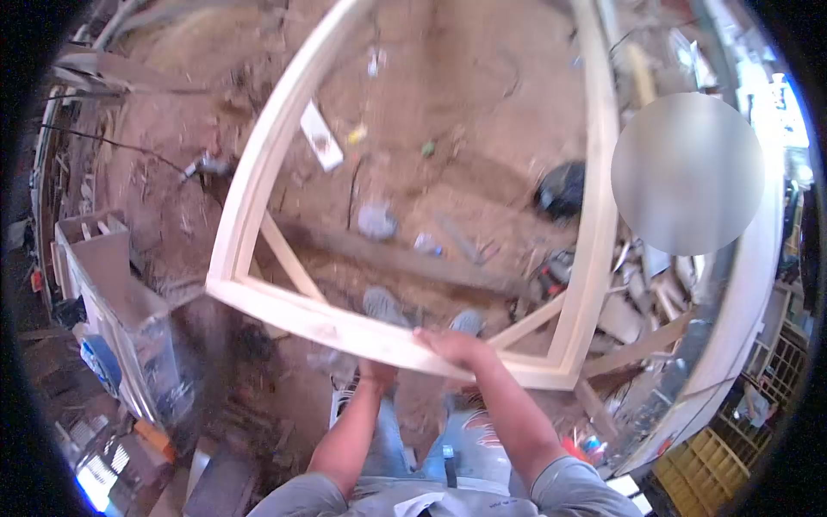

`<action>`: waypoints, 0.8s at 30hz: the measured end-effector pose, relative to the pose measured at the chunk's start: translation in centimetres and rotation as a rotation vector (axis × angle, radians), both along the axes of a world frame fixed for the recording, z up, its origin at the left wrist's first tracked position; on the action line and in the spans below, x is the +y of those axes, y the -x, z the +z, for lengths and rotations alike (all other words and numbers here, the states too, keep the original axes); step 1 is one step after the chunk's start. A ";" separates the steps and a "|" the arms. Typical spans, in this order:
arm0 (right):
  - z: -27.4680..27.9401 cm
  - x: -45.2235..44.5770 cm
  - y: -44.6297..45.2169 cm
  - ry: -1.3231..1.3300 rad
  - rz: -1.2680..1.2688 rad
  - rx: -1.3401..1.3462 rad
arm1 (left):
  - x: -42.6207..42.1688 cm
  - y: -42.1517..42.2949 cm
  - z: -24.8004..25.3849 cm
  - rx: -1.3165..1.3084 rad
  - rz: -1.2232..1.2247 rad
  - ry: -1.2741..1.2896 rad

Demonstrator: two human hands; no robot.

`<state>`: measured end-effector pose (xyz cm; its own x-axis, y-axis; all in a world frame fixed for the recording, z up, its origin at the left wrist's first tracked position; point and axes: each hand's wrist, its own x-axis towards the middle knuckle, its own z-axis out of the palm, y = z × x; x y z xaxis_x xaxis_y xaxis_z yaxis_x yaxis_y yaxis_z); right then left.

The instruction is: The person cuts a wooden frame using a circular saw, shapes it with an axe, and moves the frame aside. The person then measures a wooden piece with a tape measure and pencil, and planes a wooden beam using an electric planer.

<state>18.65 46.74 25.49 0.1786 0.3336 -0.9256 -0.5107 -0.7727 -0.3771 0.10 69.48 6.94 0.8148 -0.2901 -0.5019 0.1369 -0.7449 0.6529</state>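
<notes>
A large pale wooden frame (370, 339) with diagonal corner braces hangs in front of my body, its near rail across my waist. My right hand (450, 345) wraps over the top of this rail, right of its middle. Further left, my left hand (377, 372) grips the same rail from below, its fingers mostly hidden behind the wood. The far end of the frame runs out of view at the top.
Below the frame lies a dirt floor with a long dark beam (396, 252), a white board piece (321, 136) and a black bag (562, 189). Wood scraps (642, 302) pile up at right beside a long pale board (732, 319). A box-like wooden stand (112, 289) is at left.
</notes>
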 end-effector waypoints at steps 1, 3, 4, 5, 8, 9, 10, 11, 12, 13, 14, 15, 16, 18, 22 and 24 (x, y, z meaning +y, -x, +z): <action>5.0 -0.4 -1.5 -0.027 0.005 0.006 | -1.0 -2.7 2.4 0.080 0.508 0.615; 11.9 -1.2 -4.5 -0.017 0.071 0.018 | -2.2 -9.1 13.4 -0.025 0.605 0.829; 16.8 -1.3 -5.9 -0.059 0.080 -0.012 | -2.7 -12.0 19.2 0.016 0.758 1.045; 19.2 -1.7 -6.4 -0.041 0.072 -0.111 | -3.3 -13.4 24.7 0.307 1.106 1.462; 27.2 -2.6 -8.5 0.126 0.088 -0.335 | -4.1 -19.2 34.6 0.661 1.401 1.856; 29.7 -3.1 -8.7 0.255 0.103 -0.343 | -4.5 -19.4 37.3 0.697 1.407 1.828; 31.7 -4.1 -9.3 0.277 0.112 -0.449 | -5.1 -20.8 41.0 0.716 1.521 1.729; 34.9 -4.7 -9.1 0.252 -0.081 -0.777 | -5.8 -22.4 44.1 0.694 1.494 1.774; 39.2 -4.8 -7.5 0.212 -0.278 -1.096 | -6.3 -23.3 46.9 0.670 1.475 1.806; 42.5 -4.6 -5.7 0.159 -0.474 -1.402 | -6.7 -24.2 48.9 0.644 1.469 1.833; 43.9 -4.2 -3.7 0.218 -0.453 -1.585 | -7.1 -25.4 50.7 0.609 1.390 1.875; 44.9 -3.7 -1.3 0.278 -0.427 -1.771 | -7.4 -26.6 52.6 0.573 1.311 1.915; 45.6 -3.3 -0.1 0.341 -0.397 -1.957 | -7.6 -27.9 56.0 0.557 1.227 1.958; 45.9 -2.4 -0.6 0.482 -0.287 -1.967 | -8.2 -29.7 59.1 0.341 0.962 1.916; 46.3 -4.6 -6.7 0.792 -0.116 -2.061 | -9.5 -34.8 64.7 0.370 0.687 2.086; 49.2 -5.6 -10.6 0.886 -0.108 -2.128 | -9.7 -37.6 68.1 0.395 0.494 2.131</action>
